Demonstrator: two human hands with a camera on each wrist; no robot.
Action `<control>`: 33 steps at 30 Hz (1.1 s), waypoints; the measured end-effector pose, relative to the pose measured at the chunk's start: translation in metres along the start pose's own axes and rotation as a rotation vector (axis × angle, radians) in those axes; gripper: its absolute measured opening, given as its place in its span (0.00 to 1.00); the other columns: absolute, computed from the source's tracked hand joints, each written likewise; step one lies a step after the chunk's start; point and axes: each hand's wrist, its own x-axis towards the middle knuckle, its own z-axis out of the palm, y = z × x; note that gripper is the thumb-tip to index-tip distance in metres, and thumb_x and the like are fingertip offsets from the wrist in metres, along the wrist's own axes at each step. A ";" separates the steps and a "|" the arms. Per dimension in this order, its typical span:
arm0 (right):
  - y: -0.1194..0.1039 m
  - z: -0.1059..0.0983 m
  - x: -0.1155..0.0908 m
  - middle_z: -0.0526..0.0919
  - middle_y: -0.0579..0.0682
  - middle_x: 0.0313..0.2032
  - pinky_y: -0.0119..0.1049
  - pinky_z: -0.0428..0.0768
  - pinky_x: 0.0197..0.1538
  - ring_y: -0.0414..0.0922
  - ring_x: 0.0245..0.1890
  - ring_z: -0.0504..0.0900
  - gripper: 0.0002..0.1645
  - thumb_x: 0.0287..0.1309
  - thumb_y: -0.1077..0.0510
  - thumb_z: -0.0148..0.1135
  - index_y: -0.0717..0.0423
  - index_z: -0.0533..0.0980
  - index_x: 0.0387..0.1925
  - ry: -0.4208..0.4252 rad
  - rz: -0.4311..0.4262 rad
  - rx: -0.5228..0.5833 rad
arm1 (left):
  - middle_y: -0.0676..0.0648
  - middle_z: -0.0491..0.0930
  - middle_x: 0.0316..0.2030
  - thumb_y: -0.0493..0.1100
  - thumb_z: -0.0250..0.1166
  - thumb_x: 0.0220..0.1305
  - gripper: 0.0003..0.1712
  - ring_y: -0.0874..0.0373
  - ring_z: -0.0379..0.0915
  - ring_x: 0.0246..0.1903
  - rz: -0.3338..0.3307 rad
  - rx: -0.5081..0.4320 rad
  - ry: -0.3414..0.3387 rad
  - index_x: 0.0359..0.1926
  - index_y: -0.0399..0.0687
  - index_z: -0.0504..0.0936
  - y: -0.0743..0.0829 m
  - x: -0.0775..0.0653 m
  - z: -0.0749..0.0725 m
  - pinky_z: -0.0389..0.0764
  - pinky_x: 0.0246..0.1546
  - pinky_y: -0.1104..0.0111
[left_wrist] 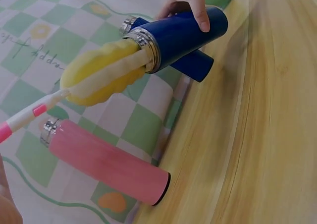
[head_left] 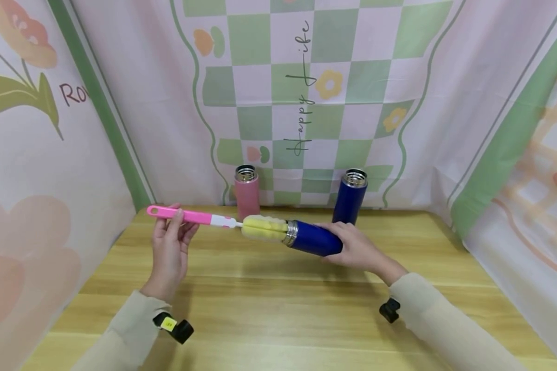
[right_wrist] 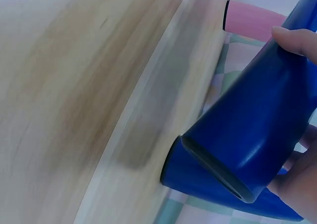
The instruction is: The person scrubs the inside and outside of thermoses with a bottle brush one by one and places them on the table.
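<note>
My left hand [head_left: 170,245] pinches the pink handle of a bottle brush [head_left: 190,216] between thumb and fingers. The yellow and white sponge head [left_wrist: 101,73] has its tip at the mouth of a blue bottle; most of the sponge is outside, and how far the tip reaches in is hidden. My right hand [head_left: 355,247] grips that blue bottle [head_left: 313,238] near its base. The bottle is held above the table, tilted nearly level, with its steel neck towards the brush. In the right wrist view, thumb and fingers wrap around the bottle's body [right_wrist: 252,120].
A pink bottle [head_left: 247,193] stands uncapped at the table's back edge, behind the brush. Another uncapped blue bottle [head_left: 350,196] stands at the back right, behind the held one. Patterned cloth [head_left: 292,93] hangs behind and beside the wooden table [head_left: 269,319].
</note>
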 end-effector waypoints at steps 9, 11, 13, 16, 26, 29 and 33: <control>-0.010 -0.001 -0.005 0.78 0.54 0.53 0.61 0.80 0.52 0.55 0.51 0.74 0.51 0.44 0.52 0.82 0.39 0.68 0.71 0.004 -0.012 0.044 | 0.48 0.77 0.43 0.45 0.59 0.75 0.13 0.60 0.78 0.38 -0.011 0.000 -0.019 0.56 0.48 0.73 -0.005 -0.002 -0.001 0.84 0.49 0.73; -0.011 -0.001 -0.006 0.78 0.54 0.54 0.61 0.79 0.52 0.55 0.52 0.74 0.51 0.44 0.52 0.82 0.39 0.68 0.71 0.002 -0.010 0.045 | 0.47 0.77 0.43 0.45 0.58 0.75 0.13 0.60 0.78 0.38 -0.014 0.006 -0.018 0.56 0.47 0.73 -0.006 -0.003 0.000 0.84 0.49 0.73; -0.011 -0.001 -0.007 0.77 0.55 0.54 0.61 0.79 0.52 0.56 0.52 0.74 0.52 0.43 0.51 0.83 0.39 0.68 0.71 0.002 -0.012 0.048 | 0.47 0.77 0.42 0.45 0.58 0.76 0.12 0.59 0.78 0.37 -0.024 0.003 -0.015 0.55 0.47 0.72 -0.007 -0.004 0.000 0.84 0.49 0.73; -0.011 -0.002 -0.008 0.77 0.55 0.55 0.61 0.79 0.52 0.56 0.52 0.74 0.52 0.43 0.49 0.83 0.40 0.68 0.71 -0.003 -0.015 0.046 | 0.48 0.77 0.41 0.44 0.57 0.76 0.11 0.60 0.79 0.36 -0.035 -0.014 -0.013 0.54 0.47 0.72 -0.009 -0.006 0.000 0.85 0.49 0.73; -0.012 0.000 -0.007 0.78 0.55 0.54 0.60 0.79 0.51 0.56 0.52 0.74 0.52 0.43 0.47 0.83 0.41 0.69 0.71 -0.012 -0.027 0.036 | 0.48 0.79 0.39 0.43 0.57 0.76 0.11 0.60 0.80 0.36 -0.031 0.024 -0.032 0.54 0.45 0.72 -0.015 -0.010 -0.002 0.85 0.50 0.72; -0.012 0.002 -0.007 0.78 0.55 0.54 0.60 0.79 0.52 0.56 0.51 0.74 0.52 0.42 0.48 0.83 0.42 0.70 0.70 -0.014 -0.041 0.027 | 0.48 0.80 0.39 0.44 0.56 0.77 0.11 0.60 0.80 0.36 -0.035 0.046 -0.029 0.55 0.46 0.72 -0.018 -0.011 -0.002 0.85 0.49 0.72; -0.012 0.004 -0.008 0.78 0.55 0.54 0.61 0.79 0.52 0.56 0.51 0.74 0.51 0.42 0.48 0.83 0.42 0.70 0.70 -0.013 -0.038 0.025 | 0.48 0.80 0.39 0.44 0.56 0.77 0.12 0.60 0.79 0.37 -0.027 0.062 -0.039 0.56 0.46 0.72 -0.020 -0.012 -0.002 0.85 0.50 0.71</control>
